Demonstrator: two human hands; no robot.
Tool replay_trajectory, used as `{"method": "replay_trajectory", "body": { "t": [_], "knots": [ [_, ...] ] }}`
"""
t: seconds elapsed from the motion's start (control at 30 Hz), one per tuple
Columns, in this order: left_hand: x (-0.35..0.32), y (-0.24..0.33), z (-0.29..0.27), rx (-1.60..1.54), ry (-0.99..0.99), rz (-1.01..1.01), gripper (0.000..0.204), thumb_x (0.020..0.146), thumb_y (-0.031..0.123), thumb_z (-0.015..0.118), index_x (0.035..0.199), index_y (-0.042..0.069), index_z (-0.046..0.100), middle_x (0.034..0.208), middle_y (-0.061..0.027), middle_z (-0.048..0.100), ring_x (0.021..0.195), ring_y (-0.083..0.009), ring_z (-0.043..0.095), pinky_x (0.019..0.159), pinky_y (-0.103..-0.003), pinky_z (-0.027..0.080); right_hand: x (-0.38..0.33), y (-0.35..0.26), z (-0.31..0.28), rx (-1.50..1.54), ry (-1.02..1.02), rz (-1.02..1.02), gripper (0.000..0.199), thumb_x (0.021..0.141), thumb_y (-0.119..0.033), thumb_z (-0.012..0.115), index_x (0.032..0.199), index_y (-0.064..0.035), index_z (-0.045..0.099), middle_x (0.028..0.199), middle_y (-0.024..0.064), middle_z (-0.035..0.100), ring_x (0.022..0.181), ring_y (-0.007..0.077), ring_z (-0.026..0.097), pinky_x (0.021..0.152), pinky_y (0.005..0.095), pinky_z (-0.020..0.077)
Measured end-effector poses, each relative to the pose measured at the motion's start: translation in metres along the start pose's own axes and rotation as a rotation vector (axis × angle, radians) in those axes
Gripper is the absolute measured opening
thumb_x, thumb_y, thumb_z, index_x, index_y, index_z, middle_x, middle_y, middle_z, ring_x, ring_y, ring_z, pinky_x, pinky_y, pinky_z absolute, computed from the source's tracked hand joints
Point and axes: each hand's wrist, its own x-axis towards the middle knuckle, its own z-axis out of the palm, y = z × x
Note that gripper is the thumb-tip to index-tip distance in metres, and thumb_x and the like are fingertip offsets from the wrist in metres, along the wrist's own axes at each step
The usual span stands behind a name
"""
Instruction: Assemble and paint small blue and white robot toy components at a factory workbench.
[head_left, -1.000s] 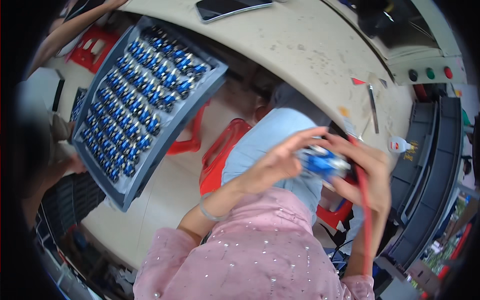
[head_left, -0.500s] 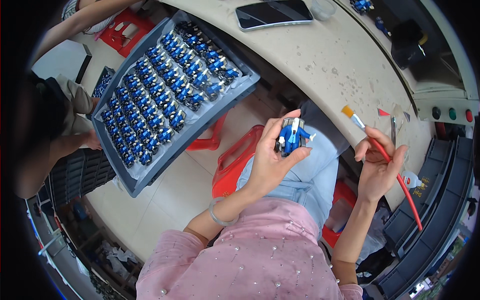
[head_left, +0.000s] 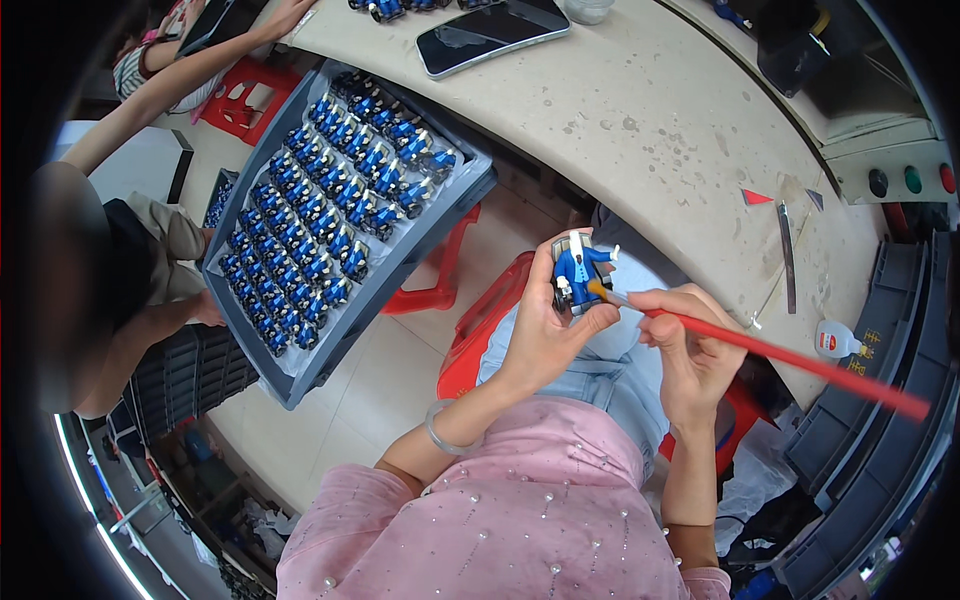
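Observation:
My left hand [head_left: 548, 335] is closed round a small figurine [head_left: 578, 268] in a blue suit, with a white head and one arm held out, above my lap. The figurine is upright, its front facing me. In my right hand [head_left: 690, 355] is a paintbrush [head_left: 780, 355] with a long red handle, pinched near its metal collar. The brush's yellow bristles touch or nearly touch the lower part of the figurine. My left fingers hide its side and part of its base.
A grey tray [head_left: 390, 300] with rows of like figurines [head_left: 300, 200] stands at the left, beside another person [head_left: 150, 240]. On the worktable [head_left: 650, 130] lie a phone [head_left: 492, 38], a thin dark tool [head_left: 786, 245] and a white bottle [head_left: 836, 340]. Red stools [head_left: 485, 330] are below.
My right hand has moved left and turned the paintbrush, bringing its bristles from over the table to the figurine. My left hand still holds the figurine. The view has shifted slightly.

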Motion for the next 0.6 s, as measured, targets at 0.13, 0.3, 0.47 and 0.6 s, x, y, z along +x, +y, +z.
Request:
{"method": "replay_trajectory", "body": {
  "t": [0.13,0.3,0.47,0.6],
  "knots": [
    [-0.002,0.005,0.0,-0.058,-0.051,-0.051,0.076,0.077,0.001,0.075,0.138,0.007,0.03,0.114,-0.0083,0.05,0.102,-0.011,0.053,0.086,-0.026,0.048,0.007,-0.005,0.007,-0.047,0.065,-0.12,0.016,0.084,-0.012,0.068,0.092,0.002,0.07,0.075,0.0103,0.065,0.065,0.0148,0.058,0.059,0.0242,0.0444],
    [0.0,-0.003,-0.007,-0.008,-0.073,0.023,0.083,0.077,0.005,0.077,0.141,0.008,0.025,0.117,-0.0081,0.048,0.104,-0.0124,0.053,0.084,-0.026,0.05,0.003,-0.005,-0.005,0.114,-0.007,0.016,0.012,0.083,0.002,0.061,0.091,0.003,0.07,0.083,0.0119,0.067,0.071,0.0167,0.062,0.065,0.0264,0.0482],
    [-0.002,0.003,-0.002,-0.116,-0.071,0.04,0.094,0.075,0.014,0.08,0.146,0.011,0.018,0.116,-0.0061,0.048,0.102,-0.0125,0.054,0.081,-0.024,0.05,0.008,0.02,0.006,-0.046,0.103,-0.045,0.014,0.083,0.005,0.061,0.094,0.0007,0.068,0.095,0.0129,0.066,0.085,0.0167,0.063,0.076,0.027,0.0492],
    [-0.003,0.004,-0.002,-0.089,-0.142,-0.048,0.097,0.075,0.018,0.081,0.147,0.011,0.017,0.116,-0.0048,0.047,0.101,-0.0107,0.053,0.082,-0.024,0.049,0.005,0.022,0.008,0.012,0.079,0.046,0.017,0.085,0.006,0.061,0.102,0.0025,0.064,0.099,0.0119,0.067,0.094,0.0163,0.063,0.083,0.0276,0.0484]
  ]
}}
